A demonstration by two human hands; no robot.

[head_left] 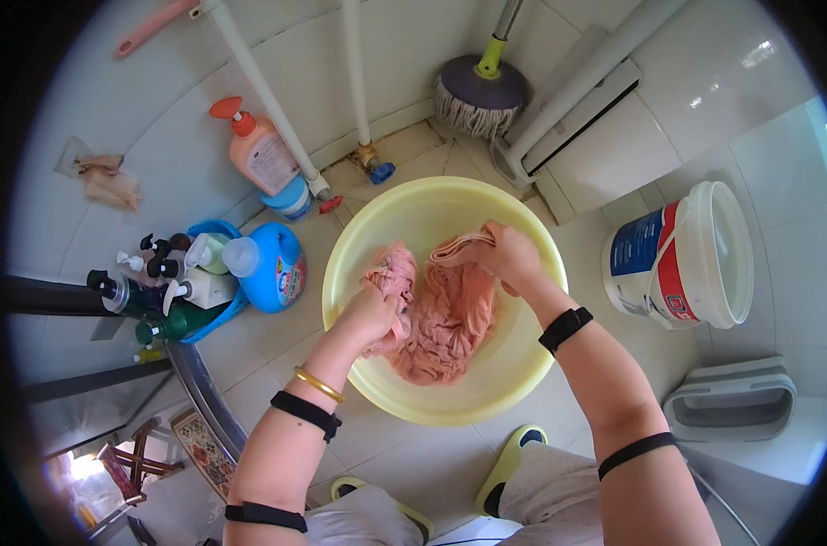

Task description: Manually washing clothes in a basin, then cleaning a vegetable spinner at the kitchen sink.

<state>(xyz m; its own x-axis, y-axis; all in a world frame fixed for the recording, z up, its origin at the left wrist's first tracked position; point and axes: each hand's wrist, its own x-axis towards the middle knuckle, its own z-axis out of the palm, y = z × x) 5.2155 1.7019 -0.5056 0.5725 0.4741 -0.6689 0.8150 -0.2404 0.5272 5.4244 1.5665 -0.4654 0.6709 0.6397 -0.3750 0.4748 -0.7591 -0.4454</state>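
A large pale yellow basin [450, 409] stands on the tiled floor in front of me. Inside it lies a wet, crumpled pink cloth [445, 337]. At the left of the basin, my left hand [375, 318] is closed round a bunched part of this cloth. Over the right side, my right hand [512, 257] grips a folded edge of the same cloth, raised a little above the heap. Between the two hands the cloth sags down to the basin's bottom. What kind of garment or towel it is, I cannot tell.
Left of the basin are a blue detergent jug [277, 268] and a blue basket [215, 323] of pump bottles. An orange pump bottle [260, 155] stands on a blue tub [289, 200]. Behind is a mop [481, 86]; to the right, a white bucket [727, 255] and a grey container [732, 405].
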